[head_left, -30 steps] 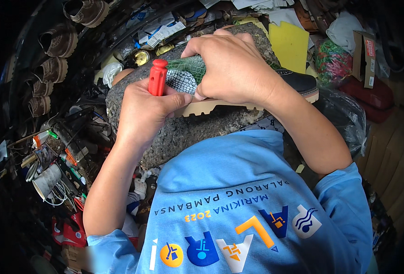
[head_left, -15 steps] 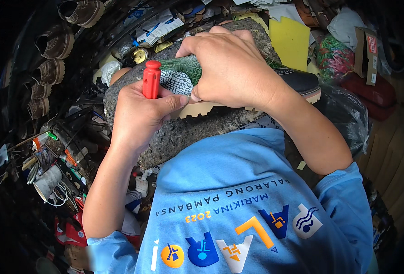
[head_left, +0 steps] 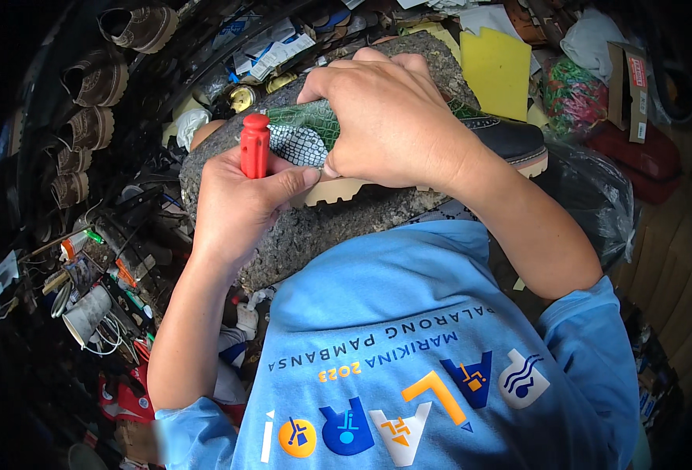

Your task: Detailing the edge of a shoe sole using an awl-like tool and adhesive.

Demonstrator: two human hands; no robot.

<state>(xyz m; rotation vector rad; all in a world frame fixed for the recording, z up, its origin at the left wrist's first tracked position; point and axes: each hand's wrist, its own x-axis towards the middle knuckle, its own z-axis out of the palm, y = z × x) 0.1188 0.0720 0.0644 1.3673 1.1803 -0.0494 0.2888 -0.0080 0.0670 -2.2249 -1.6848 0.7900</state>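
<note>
A shoe point(head_left: 512, 136) lies sideways with its black toe to the right; its body is green and scale-textured, with a black-and-white patterned patch near the heel and a cream lugged sole. My right hand point(head_left: 397, 125) grips it from above, fingers over the far side and thumb at the sole's edge. At the heel end, my left hand point(head_left: 236, 192) is closed round a tool with a red handle point(head_left: 255, 147) that stands upright; its working end is hidden. The left thumb presses on the sole edge, close to the right thumb. Beneath the shoe is a rough grey stone block point(head_left: 275, 243).
Several brown shoes point(head_left: 95, 78) line the far left. Loose tools and a white cup point(head_left: 88, 313) clutter the left side. Behind the block are a small tin point(head_left: 241, 97) and yellow sheets point(head_left: 495, 74). A clear plastic bag point(head_left: 596, 196) and a red bag point(head_left: 636, 160) lie at right.
The red handle and my left hand have shifted slightly left and down. My right hand keeps its grip on the shoe, which has barely moved.
</note>
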